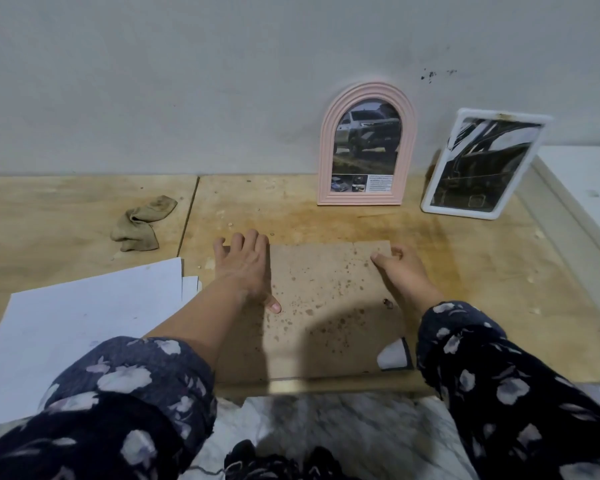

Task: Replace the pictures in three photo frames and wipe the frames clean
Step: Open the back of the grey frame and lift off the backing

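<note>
From my remote seat I saw the third frame [329, 306] lying face down on the worktop [465, 258], its spotted brown backing board uppermost, near the front edge. My left hand [245, 268] lay flat with fingers spread over the frame's left edge, thumb resting on the board; my right hand [400, 271] was curled at the upper right corner, fingertips pinched on the board's edge there. The hands were well apart, one at each side. The pink arched frame [366, 147] and the white frame [482, 164] stood leaning against the wall [187, 81], each showing a vehicle picture, so I judged this to be the last frame to open. The risks as I read them: prying at one corner could bend or crack the thin board, and any glass beneath, which I could not see, might slide out toward the near edge. The white sheets [94, 323] lay just beside the left arm and could be smudged or creased by the sleeve. The cloth [142, 223] sat crumpled well to the left.
</note>
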Motion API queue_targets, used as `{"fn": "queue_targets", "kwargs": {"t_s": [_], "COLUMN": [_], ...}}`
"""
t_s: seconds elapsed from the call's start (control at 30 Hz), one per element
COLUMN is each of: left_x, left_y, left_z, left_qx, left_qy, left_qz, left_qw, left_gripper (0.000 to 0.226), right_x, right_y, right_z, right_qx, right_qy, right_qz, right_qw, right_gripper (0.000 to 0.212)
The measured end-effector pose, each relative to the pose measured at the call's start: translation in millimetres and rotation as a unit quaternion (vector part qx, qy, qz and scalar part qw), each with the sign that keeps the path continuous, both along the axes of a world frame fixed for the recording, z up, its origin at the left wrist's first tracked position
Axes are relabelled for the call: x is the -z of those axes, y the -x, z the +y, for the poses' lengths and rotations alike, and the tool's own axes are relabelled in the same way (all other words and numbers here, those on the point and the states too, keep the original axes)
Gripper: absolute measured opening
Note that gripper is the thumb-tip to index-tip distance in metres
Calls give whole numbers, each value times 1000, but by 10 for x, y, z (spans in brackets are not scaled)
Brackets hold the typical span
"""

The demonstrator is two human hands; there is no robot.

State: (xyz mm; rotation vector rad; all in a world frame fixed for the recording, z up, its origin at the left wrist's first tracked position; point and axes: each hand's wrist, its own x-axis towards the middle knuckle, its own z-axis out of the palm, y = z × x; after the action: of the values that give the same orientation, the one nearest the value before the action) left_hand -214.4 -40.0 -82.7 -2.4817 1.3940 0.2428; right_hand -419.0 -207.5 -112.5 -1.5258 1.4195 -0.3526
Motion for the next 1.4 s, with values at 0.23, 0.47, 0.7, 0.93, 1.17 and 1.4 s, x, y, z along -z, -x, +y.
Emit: {"fn": "queue_targets", "kwargs": {"t_s": [0.23, 0.47, 0.7, 0.93, 1.17, 1.4], "left_x": [-55, 105, 34, -32, 240, 411], "left_y": [70, 208, 292, 953, 1636, 2068], "left_z": [122, 532, 275, -481, -1105, -1449], "left_qx": [-9, -255, -264, -183, -39, 32], "left_qy": [55, 217, 315, 324, 173, 118], "left_qz": [0, 161, 320, 385, 298, 195], "left_qw": [998, 928, 854, 845, 938, 973], "left_gripper": [126, 104, 58, 50, 52, 52], "right_x": [120, 75, -138, -95, 47, 179], "right_y": [239, 341, 716, 1576, 2532, 2815], "right_z": [201, 230, 79, 108, 131, 80], "right_qx": [80, 159, 292, 474, 546, 484], "right_qy": [-126, -166, -142, -81, -26, 6], "right_qz": [-177, -249, -278, -263, -194, -85], "right_qw": [973, 941, 904, 836, 815, 871], "right_gripper": [38, 43, 42, 32, 20, 52]}}
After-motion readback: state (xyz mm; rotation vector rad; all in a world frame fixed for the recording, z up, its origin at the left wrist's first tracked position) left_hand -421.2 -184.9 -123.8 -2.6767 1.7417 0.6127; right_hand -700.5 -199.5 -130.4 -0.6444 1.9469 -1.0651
